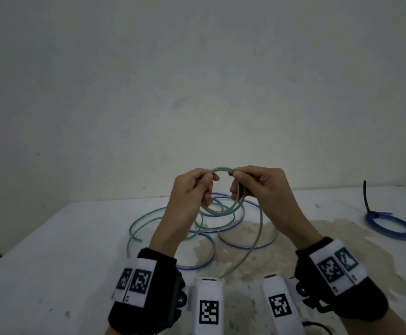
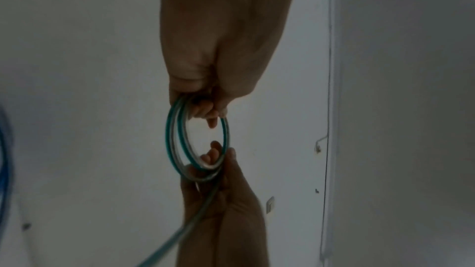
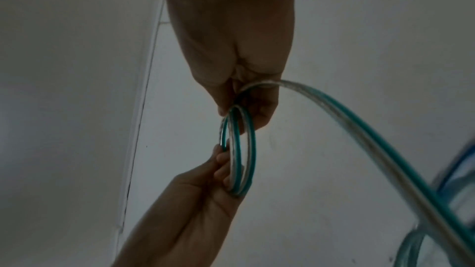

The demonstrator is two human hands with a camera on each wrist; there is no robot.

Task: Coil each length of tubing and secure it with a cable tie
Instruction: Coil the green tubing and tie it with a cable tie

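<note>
A small coil of clear, green-striped tubing point(image 1: 219, 212) hangs in the air above the white table point(image 1: 52, 250). My left hand point(image 1: 196, 187) pinches its left side and my right hand point(image 1: 251, 183) pinches its right side. In the left wrist view the coil point(image 2: 174, 139) shows two or three turns, with my left hand point(image 2: 205, 107) at its top and my right hand point(image 2: 223, 196) at its bottom. The right wrist view shows the coil point(image 3: 250, 149) in my right hand point(image 3: 246, 107), with the loose tail point(image 3: 359, 129) running down to the right.
More green-striped tubing point(image 1: 146, 217) and loose blue-striped tubing point(image 1: 245, 246) lie tangled on the table under my hands. At the far right lies a coiled blue tube point(image 1: 390, 229) bound with a black cable tie point(image 1: 365, 197). A bare wall stands behind.
</note>
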